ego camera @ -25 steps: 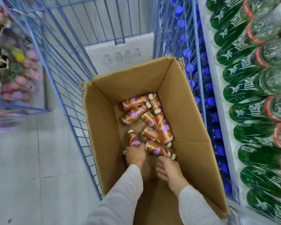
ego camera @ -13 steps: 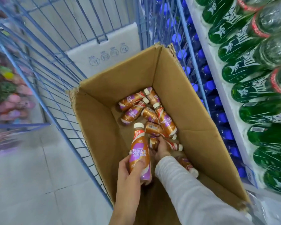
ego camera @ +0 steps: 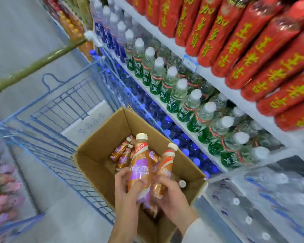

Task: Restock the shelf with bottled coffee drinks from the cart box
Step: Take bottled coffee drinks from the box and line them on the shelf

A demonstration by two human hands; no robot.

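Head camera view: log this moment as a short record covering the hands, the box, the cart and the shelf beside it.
left hand: grips an upright coffee bottle, purple label facing the camera
right hand: grips a second coffee bottle, tilted right
cardboard box: open, sitting in the blue wire cart
box contents: loose coffee bottles lying inside
shelf: white-capped bottles with green labels below, red packs above

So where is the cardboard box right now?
Head view, bottom centre: the cardboard box sits in the blue wire cart, with rows of green-labelled bottles shelved to its right.
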